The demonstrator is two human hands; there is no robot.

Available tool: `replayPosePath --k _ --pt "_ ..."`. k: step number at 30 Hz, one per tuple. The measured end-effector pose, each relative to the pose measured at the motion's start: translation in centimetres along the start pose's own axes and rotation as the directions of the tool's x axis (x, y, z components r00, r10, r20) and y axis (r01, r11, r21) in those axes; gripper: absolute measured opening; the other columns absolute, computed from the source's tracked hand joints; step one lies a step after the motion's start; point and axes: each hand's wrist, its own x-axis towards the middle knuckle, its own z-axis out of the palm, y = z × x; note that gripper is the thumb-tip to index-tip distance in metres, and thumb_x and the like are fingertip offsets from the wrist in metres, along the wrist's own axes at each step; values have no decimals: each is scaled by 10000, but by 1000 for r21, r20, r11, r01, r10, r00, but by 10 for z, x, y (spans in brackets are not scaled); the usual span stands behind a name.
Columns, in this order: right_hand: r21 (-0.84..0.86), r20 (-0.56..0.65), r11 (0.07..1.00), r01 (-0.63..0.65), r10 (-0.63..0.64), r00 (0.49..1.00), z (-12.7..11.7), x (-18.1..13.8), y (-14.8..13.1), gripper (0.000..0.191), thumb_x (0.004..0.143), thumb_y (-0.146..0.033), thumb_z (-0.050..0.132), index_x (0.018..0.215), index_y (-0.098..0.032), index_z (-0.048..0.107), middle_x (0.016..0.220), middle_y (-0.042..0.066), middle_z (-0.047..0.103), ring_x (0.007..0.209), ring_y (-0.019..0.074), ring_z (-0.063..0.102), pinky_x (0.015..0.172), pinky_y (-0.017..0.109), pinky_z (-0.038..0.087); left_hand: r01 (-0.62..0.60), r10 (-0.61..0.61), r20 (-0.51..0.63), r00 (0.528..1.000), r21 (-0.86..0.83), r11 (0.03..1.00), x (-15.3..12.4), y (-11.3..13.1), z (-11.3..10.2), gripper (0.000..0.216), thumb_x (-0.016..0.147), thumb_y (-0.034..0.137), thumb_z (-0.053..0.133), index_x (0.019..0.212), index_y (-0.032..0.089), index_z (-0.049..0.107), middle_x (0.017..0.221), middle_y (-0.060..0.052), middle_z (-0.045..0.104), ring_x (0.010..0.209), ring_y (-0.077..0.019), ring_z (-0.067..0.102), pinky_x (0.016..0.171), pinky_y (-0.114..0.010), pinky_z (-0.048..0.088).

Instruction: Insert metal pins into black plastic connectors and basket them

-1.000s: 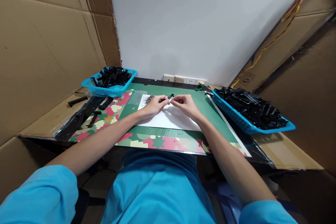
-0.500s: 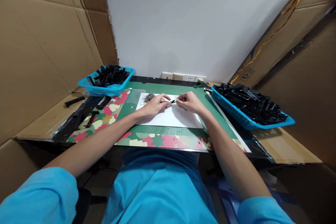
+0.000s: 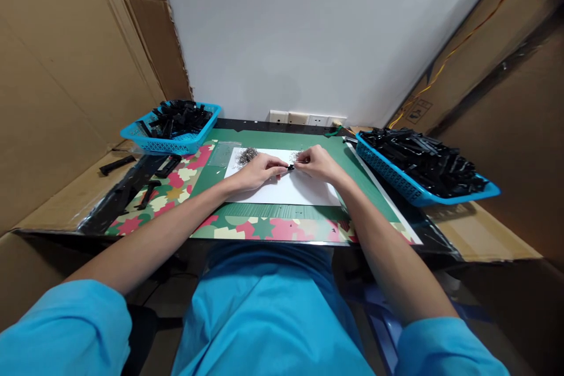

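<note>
Your left grip (image 3: 259, 170) pinches the black part (image 3: 291, 168); your right grip (image 3: 318, 163) is pinched just beside it, contents unclear. This piece looks unfinished; baskets left (image 3: 185, 145) and right (image 3: 388, 177) of your grips hold more, doneness unclear.

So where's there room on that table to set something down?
The green mat looks bare between the right forearm and the right blue basket, as does the white paper on its near side. It's crowded by the left hand, where a small dark pile sits, and at far left, where black parts lie loose.
</note>
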Motion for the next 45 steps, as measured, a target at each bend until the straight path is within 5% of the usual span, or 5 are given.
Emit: replayPosePath --k 12,21,35,41,45 --pt "-35 -13 999 -5 5 1000 4 2 3 199 801 -274 671 688 -128 742 584 14 533 632 141 431 589 305 294 -14 14 3 1000 15 1000 -1 5 0 315 996 403 641 891 143 786 818 -88 704 775 -194 607 735 -336 481" --pt "-97 -51 995 25 -30 998 11 3 7 274 850 -294 656 613 -158 660 581 -6 491 638 137 269 589 331 228 -24 24 21 999 1 1000 0 2 -1 339 1000 416 644 873 140 795 767 -77 675 743 -193 593 715 -348 478" --pt "-66 -60 997 29 -33 998 12 2 6 247 818 -315 670 658 -134 723 596 26 562 627 142 424 597 321 297 22 -21 7 1000 -60 998 -1 -1 -1 283 975 381 722 950 120 830 823 -104 735 760 -188 632 711 -334 499" --pt "-66 -70 998 19 -23 997 13 3 4 233 822 -302 681 693 -124 758 609 39 599 622 139 445 606 314 302 100 -102 -5 995 -175 980 -1 -5 -2 361 960 404 780 1149 101 831 834 -124 744 729 -180 638 652 -312 489" --pt "-55 -73 998 -21 17 997 10 3 4 225 813 -298 698 701 -116 766 592 20 580 625 132 441 594 300 294 107 -101 47 994 -163 981 0 -6 -6 372 979 463 759 1048 106 837 891 -142 765 758 -171 645 662 -296 482"
